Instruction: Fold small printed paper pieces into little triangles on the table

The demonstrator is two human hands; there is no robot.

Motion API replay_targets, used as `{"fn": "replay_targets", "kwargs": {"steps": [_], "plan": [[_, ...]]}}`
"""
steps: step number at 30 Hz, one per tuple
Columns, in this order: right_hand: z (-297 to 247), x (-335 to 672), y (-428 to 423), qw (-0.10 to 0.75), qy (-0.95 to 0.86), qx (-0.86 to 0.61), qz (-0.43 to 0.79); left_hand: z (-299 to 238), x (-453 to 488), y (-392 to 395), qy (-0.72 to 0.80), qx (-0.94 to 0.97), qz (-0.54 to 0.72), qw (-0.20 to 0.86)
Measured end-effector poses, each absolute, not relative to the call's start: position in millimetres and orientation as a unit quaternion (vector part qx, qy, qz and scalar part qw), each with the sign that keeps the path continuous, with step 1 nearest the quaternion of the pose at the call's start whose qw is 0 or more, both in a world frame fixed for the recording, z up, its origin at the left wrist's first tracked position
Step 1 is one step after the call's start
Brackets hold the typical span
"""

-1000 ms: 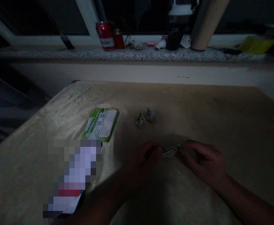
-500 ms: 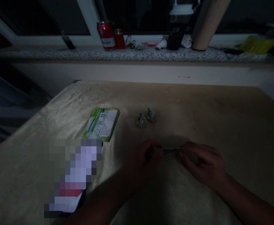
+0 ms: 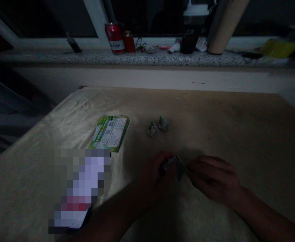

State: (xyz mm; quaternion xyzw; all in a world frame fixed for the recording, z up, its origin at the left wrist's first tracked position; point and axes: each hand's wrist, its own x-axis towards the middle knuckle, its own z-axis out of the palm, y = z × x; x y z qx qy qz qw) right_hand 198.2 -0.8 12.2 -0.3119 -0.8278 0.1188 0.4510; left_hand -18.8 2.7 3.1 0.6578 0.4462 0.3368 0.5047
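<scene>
Between my two hands is a small folded piece of printed paper point(image 3: 180, 169), bent into an angled shape. My left hand point(image 3: 158, 173) is closed around its left part, with the fingers in deep shadow. My right hand point(image 3: 215, 178) pinches its right corner between thumb and fingertips. Beyond my hands, two small folded paper shapes, one on the left point(image 3: 152, 129) and one on the right point(image 3: 163, 124), lie close together on the cloth-covered table point(image 3: 225, 127). The dim light hides the paper's print.
To the left lies a green printed packet point(image 3: 110, 132); nearer me is a lit phone-like screen point(image 3: 86, 188), blurred out. On the windowsill point(image 3: 91, 57) stand a red can point(image 3: 115, 38), a red jar point(image 3: 129, 42), a lidded cup point(image 3: 191, 30) and a cardboard tube point(image 3: 226, 28).
The paper was a thin edge-on strip between my hands; now it is bent up into an angled fold. My right hand has moved slightly left and down.
</scene>
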Motion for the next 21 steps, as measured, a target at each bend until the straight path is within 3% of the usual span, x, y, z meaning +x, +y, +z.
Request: {"fn": "replay_targets", "kwargs": {"steps": [6,13,21], "plan": [[10,197,-2,0.438,-0.837,-0.300,0.134,9,-23,-3,0.448,0.667,0.338,0.490],[13,197,-1,0.424,-0.848,-0.286,0.142,16,-20,-3,0.392,0.676,0.301,0.546],[7,199,-3,0.427,-0.834,-0.305,0.171,14,-19,-3,0.395,0.706,0.287,0.514]]}}
